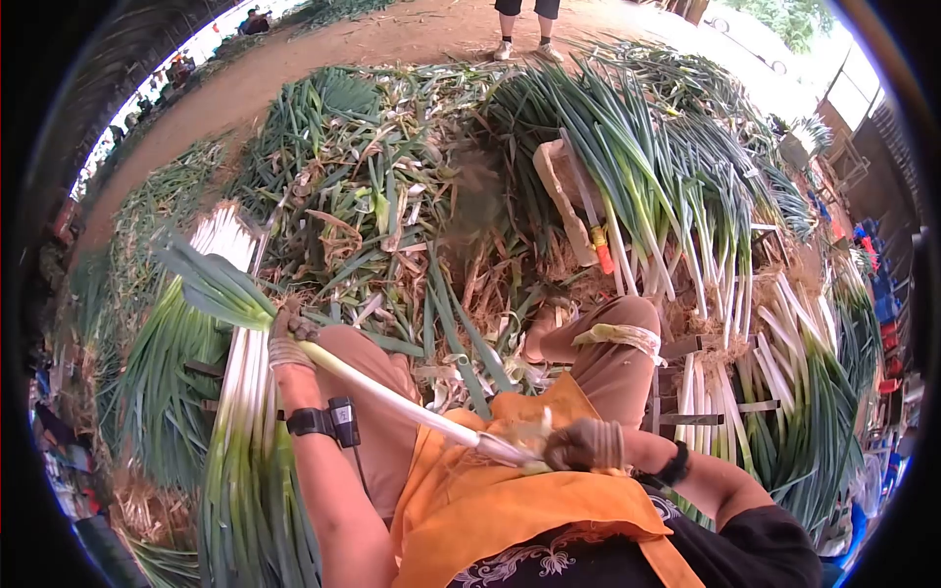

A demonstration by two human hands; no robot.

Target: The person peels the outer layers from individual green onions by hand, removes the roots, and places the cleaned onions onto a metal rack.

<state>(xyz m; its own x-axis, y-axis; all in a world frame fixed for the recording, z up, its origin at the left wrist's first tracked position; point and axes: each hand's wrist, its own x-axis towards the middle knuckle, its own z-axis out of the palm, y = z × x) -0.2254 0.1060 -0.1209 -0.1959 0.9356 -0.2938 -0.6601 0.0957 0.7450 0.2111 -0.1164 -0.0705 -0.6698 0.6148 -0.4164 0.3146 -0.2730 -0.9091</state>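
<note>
One long leek [392, 390] lies slantwise across my lap, above the orange apron [490, 510]. My left hand [291, 336], in a dirty glove, is wrapped round it where the white stalk turns into green leaves, which point up and left. At the lower end of the stalk, my right hand [584, 446] is closed, also gloved, with loose pale bits beside its fingers. Its fingertips are partly hidden, and it appears to grip the root end or the peeled outer layer there.
Bundled leeks [245, 392] lie at my left, and more leeks [637, 176] are stacked at the right on metal bars [691, 419]. Leaf trimmings [392, 196] cover the ground ahead. A person [526, 15] stands beyond them. Further people are at the far left.
</note>
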